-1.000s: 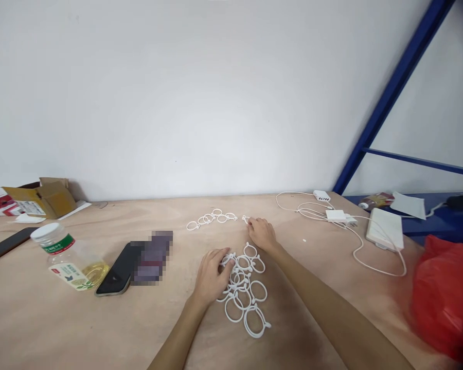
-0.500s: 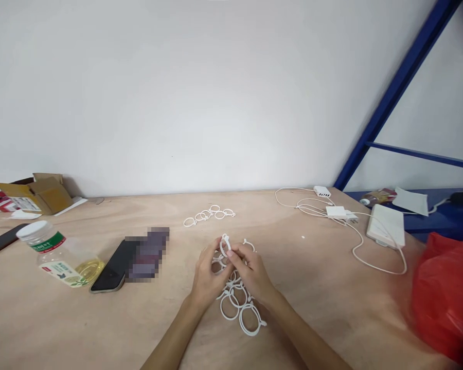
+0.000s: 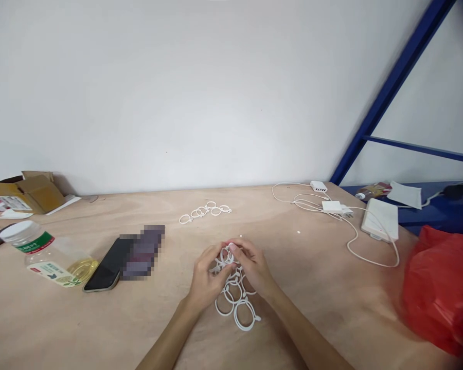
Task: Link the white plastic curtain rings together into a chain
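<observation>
Between the fingertips of both hands is a white curtain ring (image 3: 222,254) with a small eyelet, partly covered by fingers. My left hand (image 3: 205,280) pinches it from the left, thumb towards me. On the other side, my right hand (image 3: 255,268) has its thumb and fingers closed at the ring's top. Several more white curtain rings (image 3: 245,328) lie overlapping on the table beneath and in front of my hands, some of them hidden by the fingers. Farther back, a loose row of similar rings (image 3: 185,223) rests on the wood.
Left of my hands are a phone (image 3: 105,272), a pixelated item (image 3: 144,252), a clear jar with white lid (image 3: 21,231) and a cardboard box (image 3: 42,192). To the right lie white cables with a charger (image 3: 332,207), a white box (image 3: 380,221) and a red bag (image 3: 440,288).
Both hands have come down slightly over the near pile with the ring. My right fingers have curled over its top. The whole view has shifted a little.
</observation>
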A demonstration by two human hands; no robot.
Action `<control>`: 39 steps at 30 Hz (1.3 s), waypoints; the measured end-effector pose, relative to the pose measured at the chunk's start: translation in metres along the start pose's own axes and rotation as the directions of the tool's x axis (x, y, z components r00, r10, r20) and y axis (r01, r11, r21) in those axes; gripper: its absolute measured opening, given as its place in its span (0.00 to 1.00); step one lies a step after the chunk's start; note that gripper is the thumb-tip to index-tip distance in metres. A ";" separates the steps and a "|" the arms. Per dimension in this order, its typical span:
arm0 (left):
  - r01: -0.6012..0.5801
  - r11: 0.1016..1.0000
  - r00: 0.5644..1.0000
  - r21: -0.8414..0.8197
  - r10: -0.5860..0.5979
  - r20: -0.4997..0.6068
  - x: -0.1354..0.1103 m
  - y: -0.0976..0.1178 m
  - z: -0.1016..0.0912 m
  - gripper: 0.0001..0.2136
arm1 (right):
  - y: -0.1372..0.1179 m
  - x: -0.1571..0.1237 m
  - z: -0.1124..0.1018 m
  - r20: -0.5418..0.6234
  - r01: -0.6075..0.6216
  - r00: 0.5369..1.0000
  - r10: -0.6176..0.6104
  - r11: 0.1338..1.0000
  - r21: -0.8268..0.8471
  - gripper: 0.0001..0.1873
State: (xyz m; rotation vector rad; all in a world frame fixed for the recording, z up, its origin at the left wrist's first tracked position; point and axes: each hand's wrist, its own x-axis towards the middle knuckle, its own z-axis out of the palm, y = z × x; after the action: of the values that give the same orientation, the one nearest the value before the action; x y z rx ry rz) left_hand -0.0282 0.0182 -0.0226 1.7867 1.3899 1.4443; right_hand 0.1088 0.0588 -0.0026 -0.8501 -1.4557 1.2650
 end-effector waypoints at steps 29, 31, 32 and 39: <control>0.046 0.983 0.998 0.177 -0.053 0.034 0.005 -0.010 -0.007 0.17 | 0.009 0.007 -0.012 -0.130 -0.096 0.988 0.089 0.994 -0.052 0.12; 0.051 0.971 0.999 0.235 -0.049 -0.012 0.008 -0.018 -0.010 0.17 | 0.013 0.010 -0.017 -0.214 -0.119 0.972 0.096 0.988 -0.096 0.13; 0.066 0.967 0.998 0.248 -0.064 -0.017 0.009 -0.021 -0.011 0.16 | 0.015 0.012 -0.020 -0.248 -0.129 0.964 0.096 0.984 -0.120 0.14; 0.075 0.974 0.985 0.214 -0.106 0.136 0.009 -0.017 -0.013 0.16 | 0.032 0.047 -0.039 -0.281 -0.142 0.959 0.027 0.907 -0.397 0.16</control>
State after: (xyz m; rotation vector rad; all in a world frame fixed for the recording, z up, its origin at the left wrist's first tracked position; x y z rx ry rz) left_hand -0.0478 0.0304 -0.0281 1.8874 1.5711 1.1309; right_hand 0.1306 0.1204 -0.0244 -1.3292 -1.4957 0.8645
